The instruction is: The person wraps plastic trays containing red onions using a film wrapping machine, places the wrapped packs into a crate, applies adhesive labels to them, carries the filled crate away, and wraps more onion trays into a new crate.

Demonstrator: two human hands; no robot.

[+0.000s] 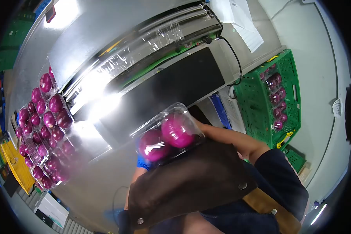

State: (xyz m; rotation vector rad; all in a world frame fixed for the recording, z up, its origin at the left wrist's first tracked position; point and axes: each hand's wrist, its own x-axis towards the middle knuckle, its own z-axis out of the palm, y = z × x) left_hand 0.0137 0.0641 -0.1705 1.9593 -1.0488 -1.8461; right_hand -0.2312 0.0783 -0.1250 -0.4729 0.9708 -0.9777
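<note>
A clear plastic pack with two large red onions (178, 130) is held up in front of the dark brown apron (191, 179). My left hand (143, 162), in a blue glove, grips the pack's lower left side; most of it is hidden. At the pack's right side is my right hand (197, 125), holding that edge, with its fingers mostly behind the pack. Beyond the pack stands a wrapping machine with a roll of clear film (132, 54) and a black plate (183, 76).
Many packs of red onions (46, 119) are stacked at the left of the metal table (93, 171). A green crate (253, 105) with packed onions stands at the right. Paper sheets (241, 23) lie at the top; a yellow crate (17, 165) is far left.
</note>
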